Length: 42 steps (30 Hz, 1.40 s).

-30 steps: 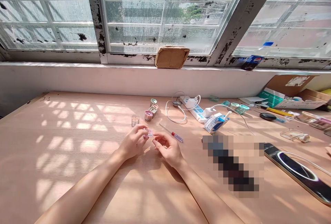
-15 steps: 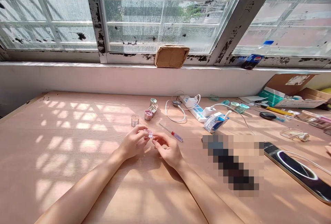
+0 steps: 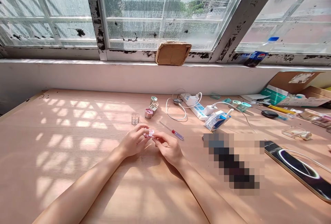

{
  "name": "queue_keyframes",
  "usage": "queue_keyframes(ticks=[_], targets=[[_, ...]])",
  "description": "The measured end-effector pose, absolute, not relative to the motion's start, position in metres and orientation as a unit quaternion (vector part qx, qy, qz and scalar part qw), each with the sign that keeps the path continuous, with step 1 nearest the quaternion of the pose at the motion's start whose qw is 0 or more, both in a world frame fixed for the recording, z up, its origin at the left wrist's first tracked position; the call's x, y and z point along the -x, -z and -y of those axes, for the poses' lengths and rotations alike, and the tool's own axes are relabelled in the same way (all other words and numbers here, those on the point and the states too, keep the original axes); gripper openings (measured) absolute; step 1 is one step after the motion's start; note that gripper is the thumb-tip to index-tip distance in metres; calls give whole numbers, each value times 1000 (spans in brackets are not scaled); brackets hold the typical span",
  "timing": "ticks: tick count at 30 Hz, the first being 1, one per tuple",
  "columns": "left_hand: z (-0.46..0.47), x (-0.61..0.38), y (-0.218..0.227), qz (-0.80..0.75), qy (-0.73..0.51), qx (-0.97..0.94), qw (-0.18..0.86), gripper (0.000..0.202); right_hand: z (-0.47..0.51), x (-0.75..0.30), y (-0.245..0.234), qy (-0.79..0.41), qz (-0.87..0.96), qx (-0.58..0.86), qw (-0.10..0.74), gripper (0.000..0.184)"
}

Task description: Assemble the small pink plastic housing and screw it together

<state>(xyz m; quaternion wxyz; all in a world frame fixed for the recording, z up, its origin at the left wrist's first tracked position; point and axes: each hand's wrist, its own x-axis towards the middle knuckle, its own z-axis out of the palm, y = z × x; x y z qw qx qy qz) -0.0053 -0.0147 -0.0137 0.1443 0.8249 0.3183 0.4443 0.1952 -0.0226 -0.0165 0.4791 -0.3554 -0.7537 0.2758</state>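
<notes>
The left hand (image 3: 134,142) and right hand (image 3: 167,147) meet over the bench (image 3: 64,182), fingers curled inward. Between them is a small pink-and-clear plastic part (image 3: 149,133), too small to identify more exactly. The left thumb and fingertips pinch its left end, while the right fingertips press against its right end.

Just beyond the right hand lies a screwdriver with a red-and-blue handle (image 3: 174,133), its thin shaft pointing back and to the left. Beyond the left hand stands a small clear plastic cup (image 3: 135,119). Farther back, a cluster of small pink, green and beige cylindrical parts (image 3: 152,107) sits left of a white power strip (image 3: 194,107), which has a looped white cable (image 3: 176,115) running from it. To the right, a small carton (image 3: 216,120) lies on its side. A pixelated patch (image 3: 234,160) hides part of the bench beside a smartphone (image 3: 294,169), which lies flat near the right edge. Toward the back right are a black computer mouse (image 3: 269,114), a yellow-handled screwdriver (image 3: 280,109) and an open cardboard box (image 3: 297,93). A folded cardboard scrap (image 3: 173,53) and a Pepsi bottle (image 3: 258,53) rest on the window ledge.
</notes>
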Motion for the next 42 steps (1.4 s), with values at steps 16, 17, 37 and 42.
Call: queue_keyframes(ticks=[16, 17, 37, 42], targets=[[15, 4, 15, -315, -454, -827, 104, 11, 24, -194, 15, -275, 750, 363, 479, 17], [15, 4, 16, -313, -457, -827, 98, 11, 24, -194, 15, -275, 750, 364, 479, 17], [10, 4, 14, -337, -498, -791, 112, 11, 21, -197, 19, -257, 725, 419, 482, 22], [7, 5, 17, -422, -545, -705, 169, 33, 16, -203, 17, -193, 744, 455, 449, 15]])
